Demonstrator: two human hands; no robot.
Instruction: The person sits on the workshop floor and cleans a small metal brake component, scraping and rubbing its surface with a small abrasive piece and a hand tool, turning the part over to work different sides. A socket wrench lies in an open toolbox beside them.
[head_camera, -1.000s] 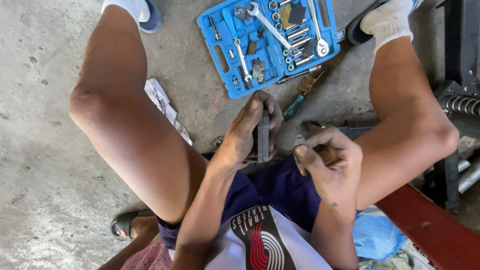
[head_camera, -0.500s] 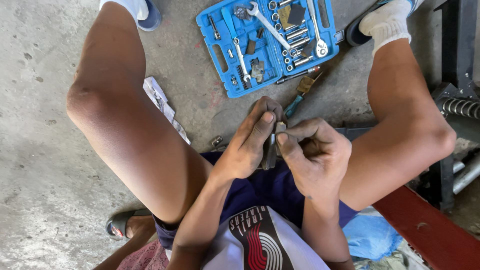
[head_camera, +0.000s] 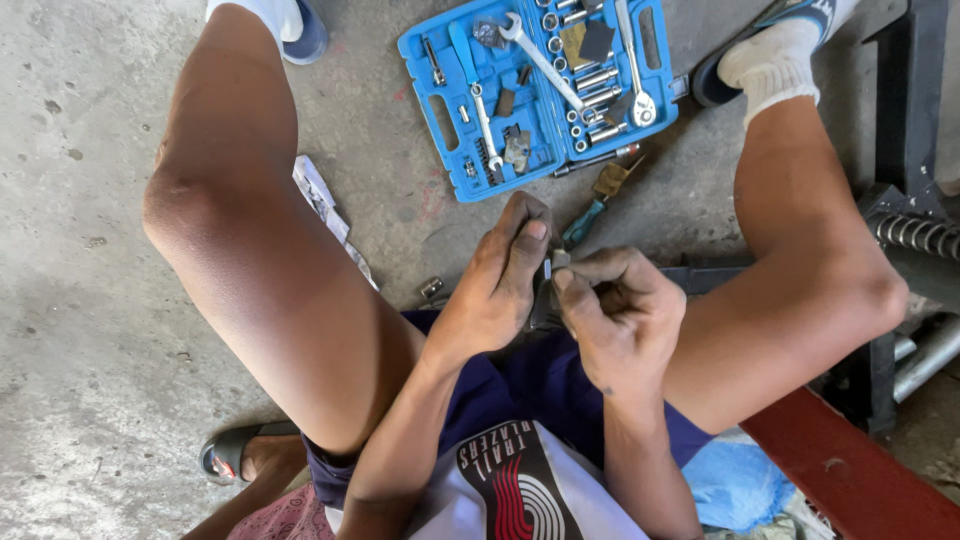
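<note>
I sit on the floor with my knees apart and both hands together between them. My left hand (head_camera: 495, 290), smeared with grease, is wrapped around a dark metal part (head_camera: 545, 308) held upright. My right hand (head_camera: 618, 318) is pressed against that part from the right. Its thumb and fingertips pinch a small pale metal piece (head_camera: 547, 268) at the part's top. Most of the dark part is hidden behind my fingers.
An open blue tool case (head_camera: 440, 110) with sockets, wrenches and a ratchet lies on the concrete ahead. A green-handled screwdriver (head_camera: 584, 223) lies beneath it. A paper scrap (head_camera: 320, 198) lies by my left knee. A red beam (head_camera: 850, 480), a coil spring (head_camera: 915, 236) and a black frame (head_camera: 905, 90) stand at right.
My right hand has moved left from beside my thigh and closed in against the part in my left hand. The left hand has barely shifted.
</note>
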